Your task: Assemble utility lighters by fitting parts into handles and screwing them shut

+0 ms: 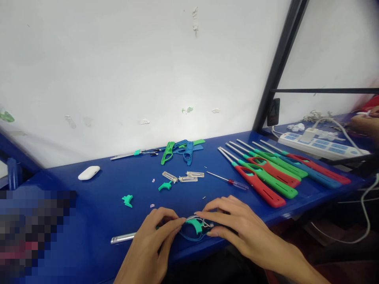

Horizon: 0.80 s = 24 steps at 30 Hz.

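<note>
An opened long-reach lighter lies at the table's front edge; its metal tube (122,238) sticks out left of my left hand (155,240). That hand's thumb and fingers pinch the lighter near the middle. In its blue handle shell (189,238) sit a green trigger (195,226) and thin pale wires (205,223). My right hand (237,225) grips the handle's other end, thumb and fingers around the wires; its palm hides part of the shell. Beyond my hands lie loose green triggers (165,186), clear fuel tanks (188,179) and a screwdriver (237,184).
Assembled lighters (266,185) lie in a row at right. Handle shells (168,153) and another tube assembly (127,155) rest along the wall. A white earbud case (89,172) sits at left. Past the black frame (280,67) are a power strip (322,145) and another person's hand (368,122).
</note>
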Tool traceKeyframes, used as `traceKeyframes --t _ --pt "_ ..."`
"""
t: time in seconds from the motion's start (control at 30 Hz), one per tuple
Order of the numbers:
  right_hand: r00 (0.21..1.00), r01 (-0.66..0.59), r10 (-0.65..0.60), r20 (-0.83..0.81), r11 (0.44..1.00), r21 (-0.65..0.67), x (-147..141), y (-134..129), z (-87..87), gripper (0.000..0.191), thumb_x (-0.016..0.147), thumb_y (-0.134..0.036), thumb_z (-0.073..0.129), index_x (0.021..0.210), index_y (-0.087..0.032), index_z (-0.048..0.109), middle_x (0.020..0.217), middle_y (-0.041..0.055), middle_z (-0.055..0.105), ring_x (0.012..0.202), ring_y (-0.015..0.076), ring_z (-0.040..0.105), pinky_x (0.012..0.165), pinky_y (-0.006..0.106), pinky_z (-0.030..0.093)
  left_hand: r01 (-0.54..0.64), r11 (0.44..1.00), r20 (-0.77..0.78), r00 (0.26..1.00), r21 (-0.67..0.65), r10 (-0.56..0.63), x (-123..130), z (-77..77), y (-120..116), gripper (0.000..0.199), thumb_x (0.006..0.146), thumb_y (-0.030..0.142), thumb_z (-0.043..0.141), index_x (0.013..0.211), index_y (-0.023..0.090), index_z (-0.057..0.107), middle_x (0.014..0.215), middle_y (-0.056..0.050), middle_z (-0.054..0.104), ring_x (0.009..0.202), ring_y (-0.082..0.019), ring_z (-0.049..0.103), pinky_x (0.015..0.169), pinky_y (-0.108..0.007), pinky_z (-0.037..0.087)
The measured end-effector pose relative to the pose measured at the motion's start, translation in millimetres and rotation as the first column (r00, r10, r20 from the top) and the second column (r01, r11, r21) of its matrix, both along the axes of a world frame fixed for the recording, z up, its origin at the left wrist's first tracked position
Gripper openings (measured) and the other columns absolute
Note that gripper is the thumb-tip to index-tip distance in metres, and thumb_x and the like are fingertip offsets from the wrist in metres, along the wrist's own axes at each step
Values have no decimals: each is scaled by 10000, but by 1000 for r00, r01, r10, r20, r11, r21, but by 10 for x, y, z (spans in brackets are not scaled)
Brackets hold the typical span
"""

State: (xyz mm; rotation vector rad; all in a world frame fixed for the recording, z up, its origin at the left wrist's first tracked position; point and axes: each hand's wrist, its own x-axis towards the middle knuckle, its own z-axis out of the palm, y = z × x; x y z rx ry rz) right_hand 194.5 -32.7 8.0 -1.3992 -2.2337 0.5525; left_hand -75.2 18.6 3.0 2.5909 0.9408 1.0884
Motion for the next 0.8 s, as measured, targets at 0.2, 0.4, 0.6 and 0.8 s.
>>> traceKeyframes --t 0.2,0.4,0.6,0.8 --pt "999 -17 18 -26 999 43 18 1 -31 407 1122 -371 552 1513 -485 552 1420 -24 662 1331 195 617 1231 430 353 -22 1000 -150 988 -9 20 12 -4 13 435 1033 111 451 1292 345 709 1078 -27 726 926 -210 764 1038 -541 599" --pt "998 38 -37 -41 999 32 24 -3 -48 416 1112 -408 561 1521 -487 562 1462 0 654 1357 224 618 1238 463 381 -5 1000 -187 982 -4 4 53 8 13 503 1009 68 413 1335 335 688 1057 -43 698 860 -214 751 987 -600 610" --pt "995 97 -98 -11 992 -76 -8 -18 16 489 1081 -553 560 1560 -461 527 1591 11 564 1499 281 497 1294 569 299 -22 998 -199 980 -56 11 43 2 6 488 1026 81 406 1327 347 684 1103 -39 701 924 -216 752 1032 -582 592" --pt "996 79 -81 -26 994 -73 -38 -21 66 403 1089 -531 560 1483 -452 592 1511 3 625 1453 266 543 1297 572 289 -10 999 -240 971 -45 -1 -2 -62 -6 550 1024 55 400 1419 372 615 1167 -55 686 1044 -229 741 1097 -628 542"
